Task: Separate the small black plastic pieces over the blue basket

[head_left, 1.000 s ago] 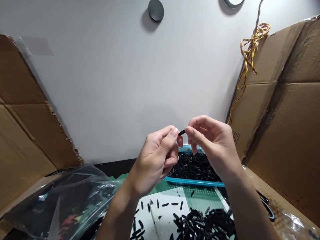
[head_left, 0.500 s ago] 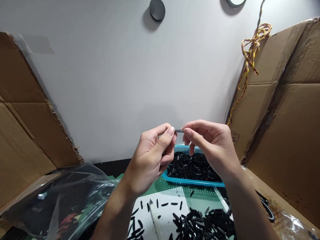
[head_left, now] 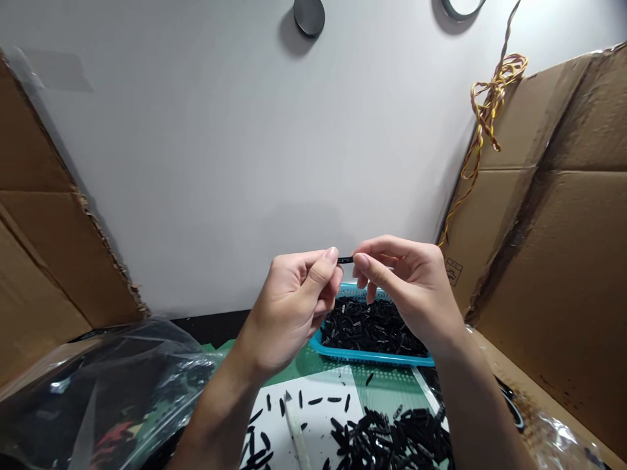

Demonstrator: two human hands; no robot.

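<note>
Between my two hands is a small, slim black piece [head_left: 345, 260] with tiny light marks along its side, held level. My left hand [head_left: 304, 294] pinches its left end with thumb and forefinger, the other fingers curled. The right end sits between thumb and forefinger of my right hand [head_left: 406, 274], whose remaining fingers hang loosely bent. Below and behind them stands a blue plastic basket [head_left: 372, 357] filled with similar black pieces [head_left: 375, 326]. On the white sheet [head_left: 323, 424] nearer me lie several single black pieces, a pale pen-like tool [head_left: 296, 431] with a dark tip, and a heap of black pieces [head_left: 392, 437].
Cardboard walls stand on the left [head_left: 44, 241] and right [head_left: 553, 241]. A clear plastic bag [head_left: 122, 385] lies at left on the green mat [head_left: 386, 385]. Twisted yellow-brown wire [head_left: 490, 108] hangs at upper right. Scissors-like handles [head_left: 512, 405] lie beyond my right forearm.
The held piece has turned: its grey face with dark dots showed before, and now a black, shinier side shows. Both hands keep hold of it. The view has shifted slightly.
</note>
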